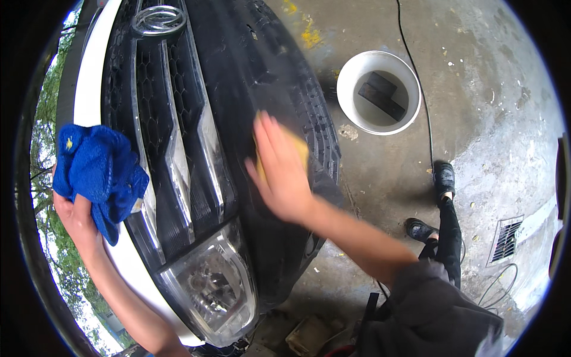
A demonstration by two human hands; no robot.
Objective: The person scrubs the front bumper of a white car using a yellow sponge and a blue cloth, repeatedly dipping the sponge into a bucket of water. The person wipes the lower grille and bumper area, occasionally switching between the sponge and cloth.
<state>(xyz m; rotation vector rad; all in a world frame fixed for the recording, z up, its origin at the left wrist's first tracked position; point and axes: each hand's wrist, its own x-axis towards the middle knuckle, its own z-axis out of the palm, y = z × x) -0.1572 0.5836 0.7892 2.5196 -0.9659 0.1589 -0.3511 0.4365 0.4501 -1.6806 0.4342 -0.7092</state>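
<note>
My left hand (74, 217) grips a bunched blue towel (98, 172) at the edge of the white hood (89, 77), beside the car's grille. Across the dull black front bumper (238, 65), my right hand (282, 169) lies with its fingers stretched out over a flat yellow pad (298, 149). The palm covers much of the pad, and I cannot make out whether it is a sponge or an abrasive sheet. Slight blur shows on the right hand. Below both hands sits the clear headlight (211, 282).
A white bucket (410, 116) of cloudy water with dark flat pieces in it stands on the concrete floor (476, 119) to the right. A black hose or cable (416, 68) runs past it. My shoes (444, 178) and a floor drain (505, 241) are at the lower right.
</note>
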